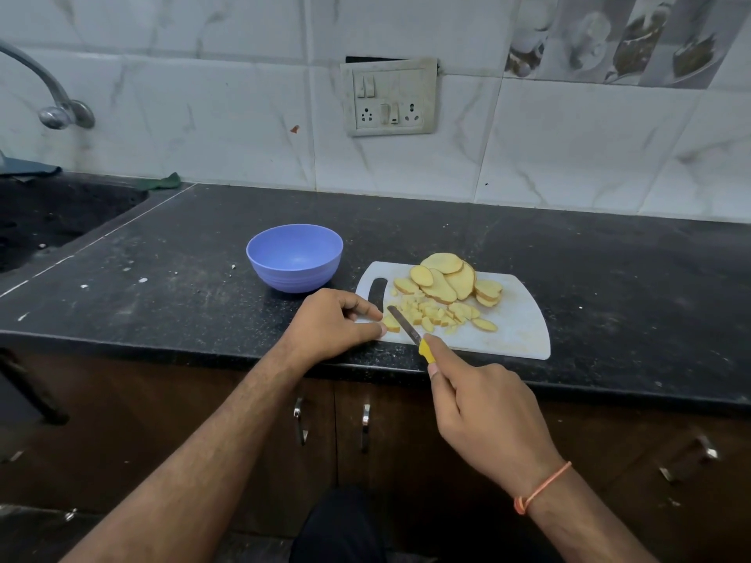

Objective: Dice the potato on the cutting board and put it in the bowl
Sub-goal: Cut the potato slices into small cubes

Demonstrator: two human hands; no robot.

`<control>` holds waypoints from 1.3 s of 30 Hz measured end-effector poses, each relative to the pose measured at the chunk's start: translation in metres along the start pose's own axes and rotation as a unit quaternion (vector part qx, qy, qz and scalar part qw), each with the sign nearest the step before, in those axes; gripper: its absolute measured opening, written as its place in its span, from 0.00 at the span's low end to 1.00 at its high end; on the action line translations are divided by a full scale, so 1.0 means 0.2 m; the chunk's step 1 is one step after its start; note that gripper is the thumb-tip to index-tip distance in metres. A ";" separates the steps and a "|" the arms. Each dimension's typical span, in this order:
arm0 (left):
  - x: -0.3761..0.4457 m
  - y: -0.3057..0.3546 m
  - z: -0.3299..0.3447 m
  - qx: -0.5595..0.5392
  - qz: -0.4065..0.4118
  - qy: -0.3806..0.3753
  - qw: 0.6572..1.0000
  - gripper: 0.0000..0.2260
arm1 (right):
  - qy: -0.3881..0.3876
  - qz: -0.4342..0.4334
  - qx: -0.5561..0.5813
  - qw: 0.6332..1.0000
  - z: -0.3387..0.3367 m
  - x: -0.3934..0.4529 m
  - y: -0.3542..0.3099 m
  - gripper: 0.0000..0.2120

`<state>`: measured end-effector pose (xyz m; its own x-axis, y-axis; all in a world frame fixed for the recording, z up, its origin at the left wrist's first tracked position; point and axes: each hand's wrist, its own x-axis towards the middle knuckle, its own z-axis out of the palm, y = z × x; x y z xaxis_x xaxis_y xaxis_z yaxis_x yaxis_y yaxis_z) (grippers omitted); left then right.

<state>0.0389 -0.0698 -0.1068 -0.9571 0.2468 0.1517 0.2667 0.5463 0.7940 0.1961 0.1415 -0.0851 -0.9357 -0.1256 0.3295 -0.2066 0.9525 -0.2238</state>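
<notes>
A white cutting board (516,331) lies on the black counter. Round potato slices (447,280) are piled at its far side, and small diced pieces (430,312) lie in front of them. My left hand (331,325) pinches a potato piece (391,323) at the board's near left corner. My right hand (483,412) grips a yellow-handled knife (408,327), its blade lying just right of that piece. An empty blue bowl (294,256) stands left of the board.
A dark sink (48,221) with a metal tap (57,103) is at the far left. A switchboard with sockets (390,97) is on the tiled wall. Cabinet doors with metal handles (300,426) run below the counter's front edge.
</notes>
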 end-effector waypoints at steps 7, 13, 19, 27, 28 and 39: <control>0.00 0.01 0.00 -0.003 -0.009 0.011 1.000 0.11 | -0.049 0.001 -0.069 0.996 0.02 0.03 -0.04 0.26; 0.01 0.01 0.00 -0.007 -0.021 0.003 1.000 0.13 | -0.088 -0.003 -0.091 0.992 0.02 0.03 -0.04 0.26; 0.01 0.01 0.00 -0.003 -0.020 -0.002 1.000 0.13 | -0.079 -0.011 -0.062 0.995 -0.02 -0.03 0.01 0.26; 0.00 0.03 0.00 0.002 -0.023 -0.009 1.000 0.13 | -0.070 -0.012 -0.027 0.997 -0.11 -0.01 0.18 0.24; 0.00 0.03 -0.01 0.004 -0.019 -0.014 1.000 0.14 | -0.064 -0.008 -0.022 0.998 -0.11 0.00 0.19 0.23; -0.03 0.03 0.01 0.064 0.054 -0.033 0.996 0.14 | -0.064 0.016 0.032 0.997 -0.10 0.07 0.27 0.20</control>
<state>0.0467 -0.0661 -0.1036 -0.9135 0.3598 0.1899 0.3844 0.6104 0.6926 0.1763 0.1968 -0.0748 -0.9701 -0.1344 0.2022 -0.1906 0.9375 -0.2911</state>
